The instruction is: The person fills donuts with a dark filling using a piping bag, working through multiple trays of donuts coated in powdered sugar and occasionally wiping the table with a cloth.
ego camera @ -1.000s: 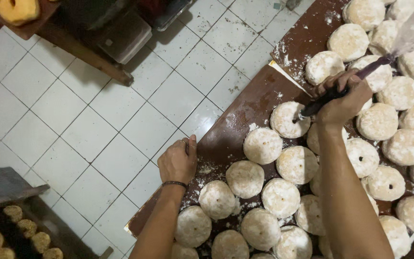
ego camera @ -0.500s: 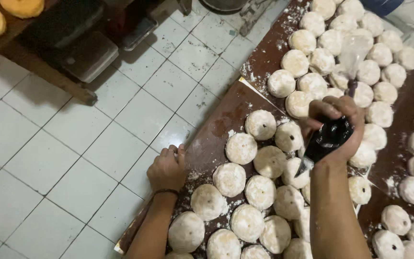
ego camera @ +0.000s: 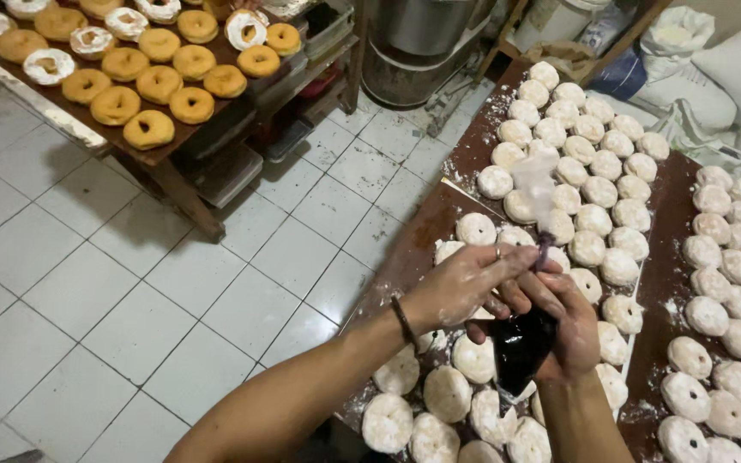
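My right hand (ego camera: 569, 321) grips a clear piping bag with dark filling (ego camera: 521, 347) above a brown wooden board (ego camera: 418, 244) covered with several floured dough rounds (ego camera: 591, 219). My left hand (ego camera: 465, 283) pinches the bag's twisted neck just above the dark filling, and the empty plastic top (ego camera: 535, 184) sticks up beyond the fingers. A dark band is on my left wrist. Both hands hover over the near rows of dough.
A second board of dough rounds (ego camera: 731, 283) lies to the right. A low wooden table (ego camera: 177, 167) holds fried and glazed donuts (ego camera: 143, 81) at top left. A metal pot (ego camera: 413, 39) and white sacks (ego camera: 731, 64) stand at the back. White floor tiles (ego camera: 113, 283) fill the left.
My left hand has left the board's edge and joined the right hand at the bag's neck. The view has tilted up, bringing the donut table and pot into sight.
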